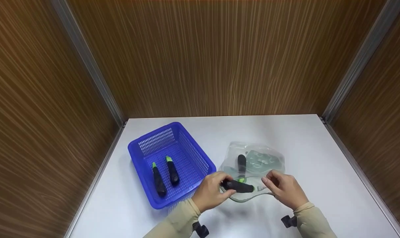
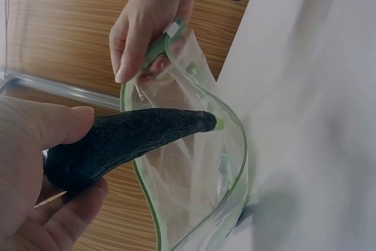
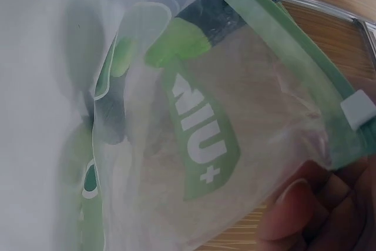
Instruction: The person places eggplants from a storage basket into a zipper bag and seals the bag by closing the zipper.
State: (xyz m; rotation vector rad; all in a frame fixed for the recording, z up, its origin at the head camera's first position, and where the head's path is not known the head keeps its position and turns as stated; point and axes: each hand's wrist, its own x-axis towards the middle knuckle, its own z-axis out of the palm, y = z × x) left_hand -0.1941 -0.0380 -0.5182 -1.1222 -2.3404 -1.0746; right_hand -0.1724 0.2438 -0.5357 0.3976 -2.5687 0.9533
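My left hand (image 1: 214, 191) grips a dark eggplant-like vegetable (image 1: 240, 186) by its thick end, its green-tipped end pointing right. In the left wrist view the vegetable (image 2: 147, 133) lies across the open mouth of a clear zip bag (image 2: 179, 171) with a green rim. My right hand (image 1: 285, 189) pinches the bag's rim near a white slider (image 3: 358, 110). Inside the bag (image 1: 266, 165), another dark vegetable (image 1: 241, 162) shows through the plastic, its green end toward me. The right wrist view shows green printing (image 3: 202, 133) on the bag.
A blue perforated basket (image 1: 195, 145) stands on the white table (image 1: 305, 142) to the left of the bag, with two dark green-tipped vegetables (image 1: 159, 181) lying in it. Wood-patterned panels (image 1: 220, 59) enclose the table at the back and both sides.
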